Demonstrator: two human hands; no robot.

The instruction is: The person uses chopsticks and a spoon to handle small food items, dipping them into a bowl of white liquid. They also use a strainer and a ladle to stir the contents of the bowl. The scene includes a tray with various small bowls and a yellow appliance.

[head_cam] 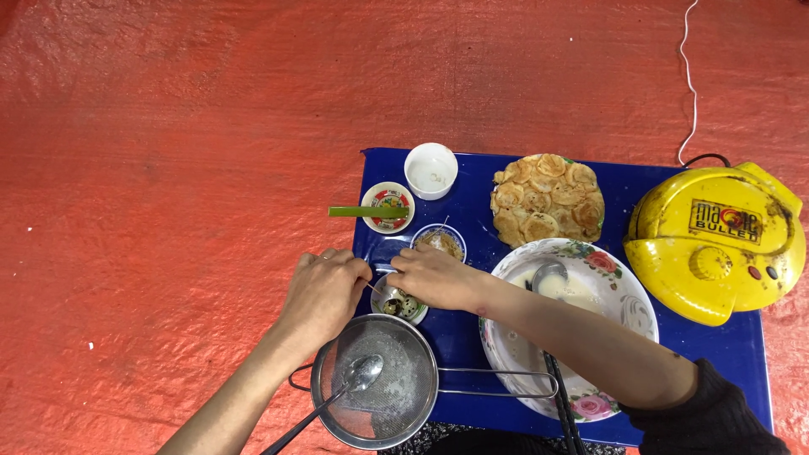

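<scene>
Viewed from above, left to right. We see the left hand closed in a loose fist just beside a small bowl of speckled eggs; a thin stick-like object shows at its fingertips, though what it grips we cannot tell for certain. Below this hand lies a wire-mesh strainer with a metal spoon resting in it. The right hand reaches across from the right, fingers narrowed over the far rim of the egg bowl; whether it pinches an egg we cannot tell. We judge the work partly done: a plate of browned round cakes stands beyond the right hand, while a flowered bowl beside the right forearm holds only a little pale batter and a ladle. Several eggs remain in their bowl. Beyond the hands stand a dish of brown crumbs, a small patterned dish bearing a green stick, and a white cup. Farthest right sits a closed yellow cooker. Black chopsticks lie across the flowered bowl. All rest on a blue board.
</scene>
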